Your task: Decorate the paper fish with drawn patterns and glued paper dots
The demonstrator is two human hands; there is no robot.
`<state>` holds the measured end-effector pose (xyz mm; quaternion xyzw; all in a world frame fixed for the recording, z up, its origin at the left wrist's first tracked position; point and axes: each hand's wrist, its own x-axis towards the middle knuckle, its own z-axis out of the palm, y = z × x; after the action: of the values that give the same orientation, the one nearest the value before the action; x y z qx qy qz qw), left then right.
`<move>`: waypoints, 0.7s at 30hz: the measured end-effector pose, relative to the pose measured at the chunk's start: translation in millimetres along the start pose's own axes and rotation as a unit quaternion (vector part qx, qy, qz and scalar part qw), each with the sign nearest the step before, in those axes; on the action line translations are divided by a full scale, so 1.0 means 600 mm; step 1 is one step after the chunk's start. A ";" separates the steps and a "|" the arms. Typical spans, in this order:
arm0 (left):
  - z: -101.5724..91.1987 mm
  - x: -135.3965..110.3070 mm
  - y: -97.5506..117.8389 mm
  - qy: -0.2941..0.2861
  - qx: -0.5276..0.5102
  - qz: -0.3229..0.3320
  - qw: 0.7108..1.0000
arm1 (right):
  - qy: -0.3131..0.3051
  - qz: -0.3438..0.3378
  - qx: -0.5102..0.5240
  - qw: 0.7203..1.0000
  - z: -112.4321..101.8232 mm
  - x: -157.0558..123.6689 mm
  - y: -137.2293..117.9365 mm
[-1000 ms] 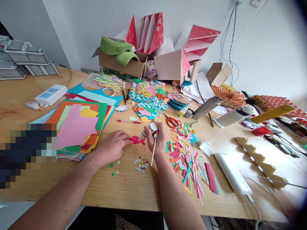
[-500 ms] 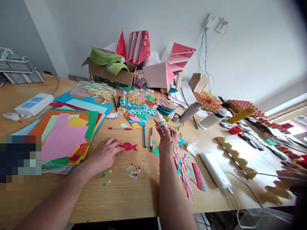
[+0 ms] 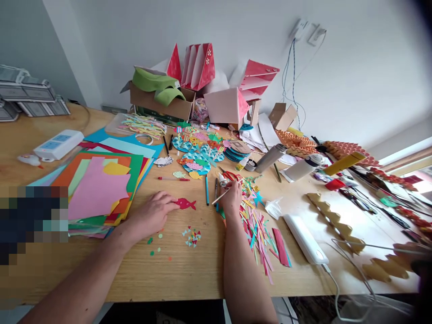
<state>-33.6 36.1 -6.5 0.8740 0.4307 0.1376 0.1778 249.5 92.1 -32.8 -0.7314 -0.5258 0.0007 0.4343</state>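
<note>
My left hand (image 3: 153,213) lies on the wooden table, its fingertips closed on the head end of a red paper fish (image 3: 186,204). To the right, my right hand (image 3: 232,195) is low over the table, closed on a small white glue bottle (image 3: 222,181) whose body is partly hidden. A thin wooden stick (image 3: 221,196) also sticks out of its fingers. Below the fish is a heap of tiny coloured paper triangles (image 3: 191,237). Green and orange paper dots (image 3: 152,253) are scattered near my left wrist. A blue pen (image 3: 207,191) stands between the hands.
Stacked coloured paper (image 3: 101,189) is at left. Behind lie decorated paper fish on blue wavy discs (image 3: 194,162), with red-handled scissors (image 3: 232,174) nearby. Paper strips (image 3: 258,238), a white power bank (image 3: 305,238) and a steel flask (image 3: 271,157) are at right. Boxes (image 3: 162,101) line the wall.
My right hand has lowered the glue bottle to the table beside the pens; the stick now points left. My left hand stays at the red fish. The view has shifted slightly.
</note>
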 end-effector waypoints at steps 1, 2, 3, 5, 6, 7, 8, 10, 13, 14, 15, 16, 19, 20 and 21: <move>0.000 0.000 0.001 0.000 0.003 0.001 1.000 | 0.000 -0.005 -0.001 1.000 -0.002 0.001 -0.002; 0.000 -0.001 0.002 0.000 0.006 0.003 1.000 | 0.004 -0.014 0.001 1.000 -0.006 0.001 -0.006; 0.000 -0.001 0.002 0.000 0.010 0.004 1.000 | 0.011 -0.024 0.006 1.000 -0.011 0.001 -0.013; 0.000 -0.002 0.004 0.001 0.020 0.007 1.000 | 0.033 -0.061 0.051 0.996 -0.024 -0.001 -0.034; 0.000 -0.002 0.004 0.003 0.024 0.008 1.000 | 0.031 -0.073 0.096 0.992 -0.030 -0.004 -0.047; 0.001 -0.002 0.004 0.006 0.028 0.008 1.000 | 0.014 -0.073 0.148 0.986 -0.035 -0.008 -0.062; 0.001 -0.002 0.004 0.010 0.032 0.008 0.999 | -0.014 -0.067 0.194 0.979 -0.039 -0.013 -0.076; 0.002 -0.002 0.003 0.011 0.034 0.013 0.999 | -0.068 -0.057 0.270 0.959 -0.041 -0.023 -0.105; 0.003 -0.001 0.002 0.012 0.034 0.025 0.999 | -0.171 -0.044 0.319 0.931 -0.032 -0.042 -0.142; 0.003 -0.001 0.002 0.016 0.035 0.028 0.999 | -0.206 -0.050 0.316 0.925 -0.026 -0.049 -0.150; 0.003 -0.001 0.002 0.021 0.038 0.029 0.999 | -0.232 -0.058 0.311 0.920 -0.020 -0.056 -0.156; 0.003 -0.001 0.003 0.026 0.041 0.029 0.998 | -0.254 -0.059 0.304 0.916 -0.015 -0.063 -0.160; 0.000 -0.002 0.007 0.027 0.045 0.033 0.998 | -0.260 -0.034 0.278 0.924 -0.001 -0.082 -0.155; -0.001 -0.002 0.009 0.023 0.044 0.035 0.998 | -0.261 -0.034 0.266 0.927 0.001 -0.086 -0.151; -0.002 -0.002 0.010 0.020 0.042 0.035 0.998 | -0.266 -0.042 0.253 0.929 0.002 -0.088 -0.145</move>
<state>-30.6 32.1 -3.0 0.8926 0.4082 0.1426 0.1273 158.2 58.3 -2.6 -0.5470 -0.6349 0.3101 0.4489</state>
